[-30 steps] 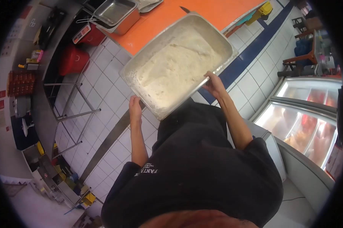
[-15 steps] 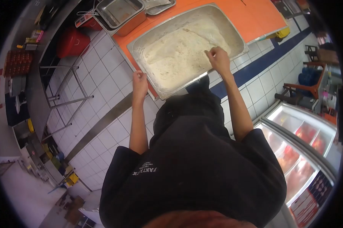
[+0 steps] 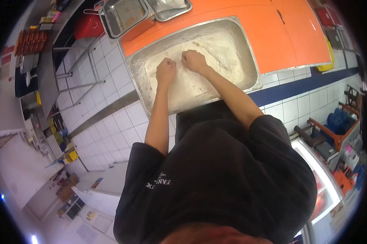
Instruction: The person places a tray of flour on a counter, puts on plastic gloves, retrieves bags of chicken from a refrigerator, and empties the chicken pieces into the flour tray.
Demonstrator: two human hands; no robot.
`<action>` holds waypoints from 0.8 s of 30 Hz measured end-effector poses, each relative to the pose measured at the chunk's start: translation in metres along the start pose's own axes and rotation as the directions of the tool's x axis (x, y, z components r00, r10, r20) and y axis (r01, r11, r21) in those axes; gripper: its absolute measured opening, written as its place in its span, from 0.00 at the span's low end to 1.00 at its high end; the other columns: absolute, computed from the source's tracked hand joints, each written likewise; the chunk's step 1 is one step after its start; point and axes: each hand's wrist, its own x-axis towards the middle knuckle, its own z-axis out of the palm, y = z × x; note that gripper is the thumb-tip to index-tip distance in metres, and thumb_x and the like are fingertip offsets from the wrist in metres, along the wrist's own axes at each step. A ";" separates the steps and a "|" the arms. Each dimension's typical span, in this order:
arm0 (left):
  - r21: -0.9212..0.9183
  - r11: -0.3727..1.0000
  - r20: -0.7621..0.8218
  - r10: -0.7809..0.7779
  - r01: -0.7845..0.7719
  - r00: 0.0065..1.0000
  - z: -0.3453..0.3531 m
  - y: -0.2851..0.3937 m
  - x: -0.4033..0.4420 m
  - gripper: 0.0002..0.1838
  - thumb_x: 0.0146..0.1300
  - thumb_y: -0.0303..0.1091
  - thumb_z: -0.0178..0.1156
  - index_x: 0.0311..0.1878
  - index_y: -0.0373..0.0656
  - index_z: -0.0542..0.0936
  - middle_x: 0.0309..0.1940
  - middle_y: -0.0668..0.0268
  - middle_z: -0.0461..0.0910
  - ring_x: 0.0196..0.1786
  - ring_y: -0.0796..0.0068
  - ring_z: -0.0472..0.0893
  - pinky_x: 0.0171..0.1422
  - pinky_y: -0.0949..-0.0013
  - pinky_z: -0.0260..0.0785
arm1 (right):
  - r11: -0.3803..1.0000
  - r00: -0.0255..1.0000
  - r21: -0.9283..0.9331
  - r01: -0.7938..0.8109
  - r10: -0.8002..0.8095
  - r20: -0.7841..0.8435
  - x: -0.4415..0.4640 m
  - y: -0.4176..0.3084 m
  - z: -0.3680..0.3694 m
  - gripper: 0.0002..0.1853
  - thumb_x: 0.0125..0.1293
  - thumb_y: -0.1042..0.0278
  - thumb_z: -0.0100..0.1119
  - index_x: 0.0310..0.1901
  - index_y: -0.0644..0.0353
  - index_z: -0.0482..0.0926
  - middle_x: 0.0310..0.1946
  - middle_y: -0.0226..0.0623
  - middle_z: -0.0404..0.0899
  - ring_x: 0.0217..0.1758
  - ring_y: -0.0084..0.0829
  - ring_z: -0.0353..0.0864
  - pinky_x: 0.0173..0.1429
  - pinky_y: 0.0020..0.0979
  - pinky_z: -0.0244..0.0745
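A large metal tray [image 3: 253, 61] holds a bed of pale flour [image 3: 191, 87]. Inside the tray, my left hand [image 3: 166, 72] is closed over the flour on the left side. Just to its right and slightly farther from me is my right hand [image 3: 194, 62], also closed. Whatever the fingers of either hand may grip is hidden. A smooth, pale patch lies between and below the hands; I cannot tell whether it is flour or a thin sheet. A pale fold shows in the flour at the tray's right.
The tray stands on an orange table [image 3: 268, 36]. Beyond its far left corner are a deep metal pan [image 3: 126, 18] and a smaller tray [image 3: 173, 15] with a white bag. A red bucket [image 3: 88, 26] and a metal-legged stand are to the left. A lit display case [image 3: 319, 179] is at right.
Both hands have moved inward over the flour: the left from the tray's near left corner, the right leftward from the near right side. The view has shifted somewhat.
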 end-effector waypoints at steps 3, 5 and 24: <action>-0.517 0.852 -0.035 -0.113 0.078 0.993 -0.005 -0.006 -0.021 0.16 0.73 0.43 0.64 0.55 0.42 0.79 0.48 0.59 0.85 0.51 0.55 0.86 0.59 0.52 0.78 | 0.976 0.998 0.215 0.041 -0.031 -0.048 -0.016 0.006 -0.032 0.12 0.67 0.60 0.59 0.41 0.58 0.87 0.40 0.47 0.90 0.48 0.50 0.90 0.52 0.49 0.84; -0.748 0.655 0.014 -0.143 0.105 0.990 -0.011 0.001 -0.028 0.14 0.76 0.39 0.61 0.56 0.41 0.78 0.51 0.60 0.84 0.51 0.57 0.84 0.59 0.52 0.77 | 0.898 0.982 0.414 0.151 -0.088 -0.167 -0.016 0.035 -0.035 0.13 0.67 0.59 0.60 0.39 0.61 0.84 0.36 0.44 0.89 0.42 0.47 0.89 0.50 0.46 0.82; -0.986 0.158 0.053 -0.022 0.056 0.998 -0.004 0.075 -0.075 0.12 0.75 0.27 0.55 0.58 0.45 0.69 0.52 0.60 0.78 0.59 0.61 0.82 0.69 0.54 0.76 | 0.879 0.943 0.373 0.296 -0.206 -0.263 -0.073 0.035 -0.086 0.15 0.68 0.62 0.69 0.51 0.61 0.86 0.42 0.47 0.87 0.41 0.46 0.88 0.48 0.44 0.82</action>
